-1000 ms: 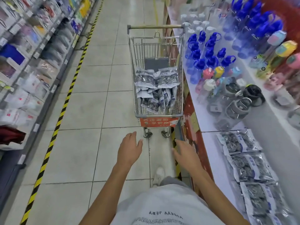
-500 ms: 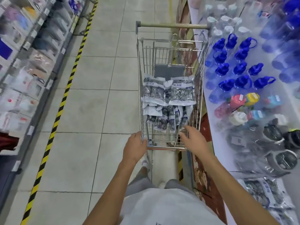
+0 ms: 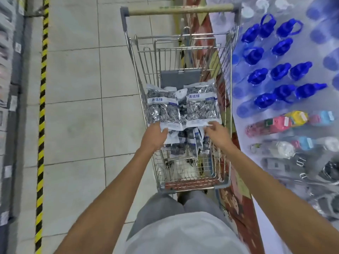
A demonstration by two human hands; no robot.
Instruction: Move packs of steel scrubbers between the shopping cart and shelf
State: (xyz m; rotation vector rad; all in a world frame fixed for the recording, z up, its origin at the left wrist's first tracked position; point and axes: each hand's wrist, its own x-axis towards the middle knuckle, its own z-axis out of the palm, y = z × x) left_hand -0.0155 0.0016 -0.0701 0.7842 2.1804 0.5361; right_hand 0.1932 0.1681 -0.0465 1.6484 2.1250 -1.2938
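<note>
Both hands reach into the shopping cart [image 3: 222,92]: my left hand [image 3: 155,137] touches the near edge of the left scrubber pack [image 3: 162,107], fingers loosely spread, grip not yet closed; my right hand [image 3: 216,133], fingers extended, meets the right scrubber pack [image 3: 201,105]. Pickup step, I judge; next, close on each pack and lift toward the shelf [image 3: 271,235] on my right. Tiled aisle floor [image 3: 73,107]; blue-capped bottles [image 3: 280,72] line the shelf.

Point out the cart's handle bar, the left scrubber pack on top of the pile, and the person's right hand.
handle bar [image 3: 180,9]: head view, middle of the bar.
left scrubber pack [image 3: 162,107]: head view, centre of its front.
right hand [image 3: 217,133]: head view, back of the hand.
</note>
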